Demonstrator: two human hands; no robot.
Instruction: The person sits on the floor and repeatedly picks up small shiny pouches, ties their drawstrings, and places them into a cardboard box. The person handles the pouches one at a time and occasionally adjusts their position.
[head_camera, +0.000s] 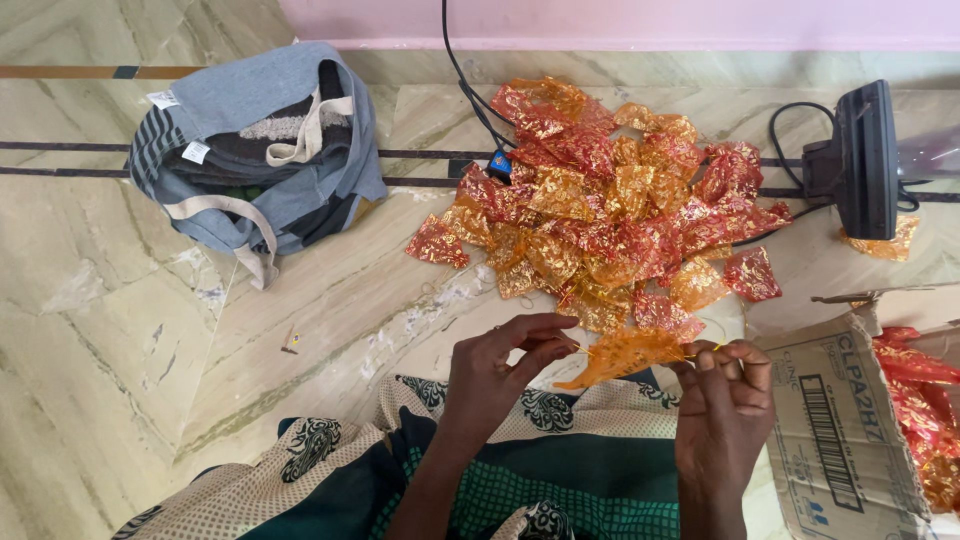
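Observation:
My left hand (503, 365) and my right hand (722, 405) hold one orange, shiny net pouch (625, 355) between them, just above my lap. The left fingers pinch its left side; the right fingers pinch its right end, where a thin yellow thread shows. Beyond it on the floor lies a pile of several red and orange glittery pouches (600, 190).
A grey cloth bag (255, 145) with pale straps sits at the left. A black device on a stand (860, 160) with a black cable (465, 80) stands at the right. An open cardboard box (840, 430) with more red pouches (915, 400) lies beside my right hand. My patterned green garment (560, 480) covers my lap.

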